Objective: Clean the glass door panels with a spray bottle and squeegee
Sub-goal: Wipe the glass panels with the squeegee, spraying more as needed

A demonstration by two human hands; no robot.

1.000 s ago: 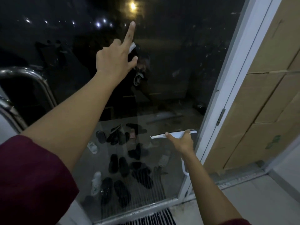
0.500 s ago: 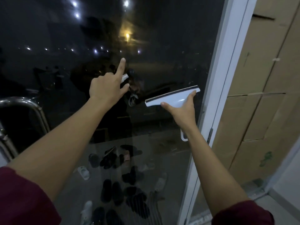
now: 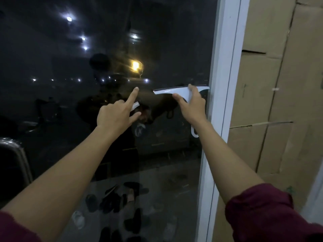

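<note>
The dark glass door panel [image 3: 174, 49] fills most of the view and reflects lights. My right hand [image 3: 192, 107] grips a white squeegee [image 3: 174, 91], whose blade lies level against the glass close to the white door frame [image 3: 225, 84]. Its handle loop shows below my wrist. My left hand [image 3: 115, 114] is up by the glass just left of the squeegee, index finger pointing upward, the other fingers curled around a white piece of the spray bottle [image 3: 135, 106]. The bottle's body is hidden behind the hand.
Stacked cardboard boxes [image 3: 279, 84] stand right of the door frame. A chrome door handle [image 3: 15, 154] curves at the left edge. Several shoes and slippers [image 3: 122, 198] lie on the ground beyond the glass, low in the view.
My right hand has carried the squeegee from low on the glass up to mid height and right, beside the frame. The view has tilted up, and my left hand now sits close to the squeegee.
</note>
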